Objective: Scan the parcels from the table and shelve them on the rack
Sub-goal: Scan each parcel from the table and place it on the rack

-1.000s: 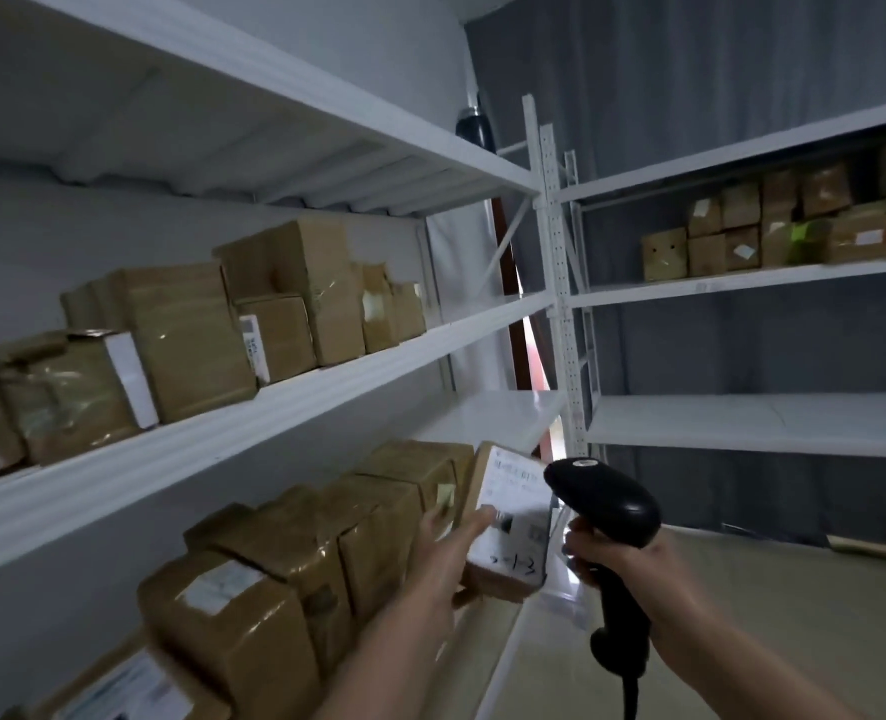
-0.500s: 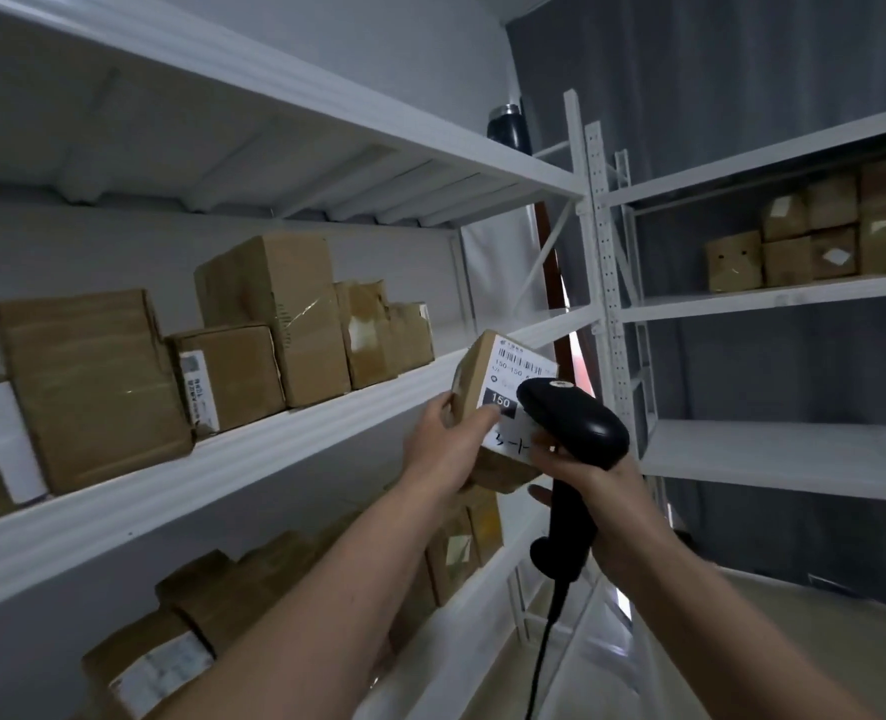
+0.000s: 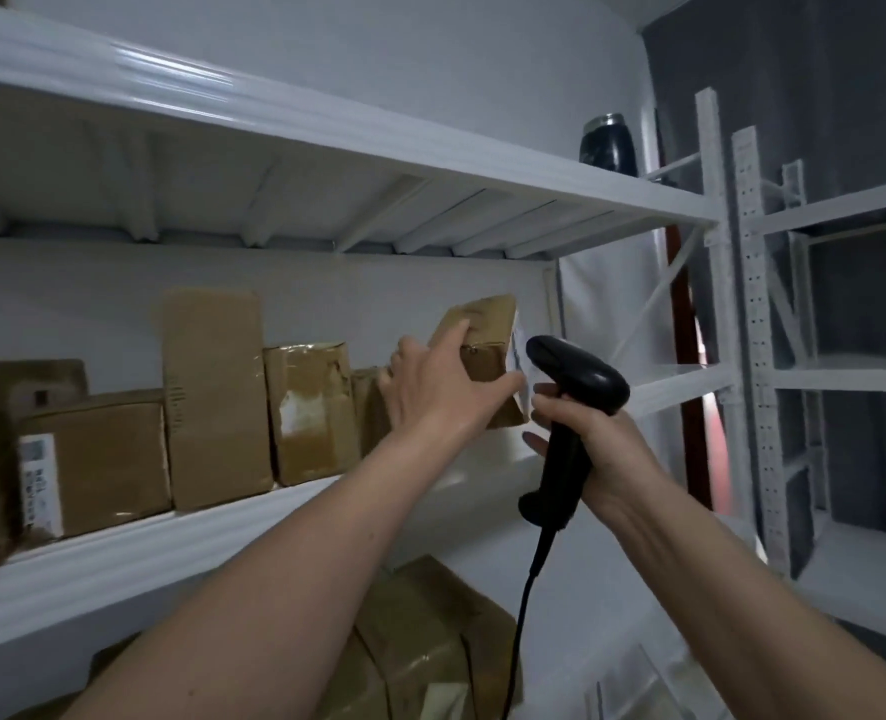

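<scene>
My left hand (image 3: 438, 384) grips a small brown cardboard parcel (image 3: 482, 332) with a white label on its right face, held tilted above the middle shelf (image 3: 134, 543) of the white rack, just right of the row of parcels standing there. My right hand (image 3: 594, 444) grips the handle of a black corded barcode scanner (image 3: 578, 376), whose head sits right beside the parcel's label. Several brown parcels (image 3: 212, 397) stand in a row along the middle shelf to the left.
More brown parcels (image 3: 430, 636) lie on the lower shelf beneath my arms. A dark bottle (image 3: 607, 145) stands on the top shelf at the right end. A second white rack (image 3: 846, 376) stands to the right, against a dark curtain.
My left hand has lifted the parcel from the lower shelf up to the middle shelf level and turned it toward the row. The scanner hand rose alongside it.
</scene>
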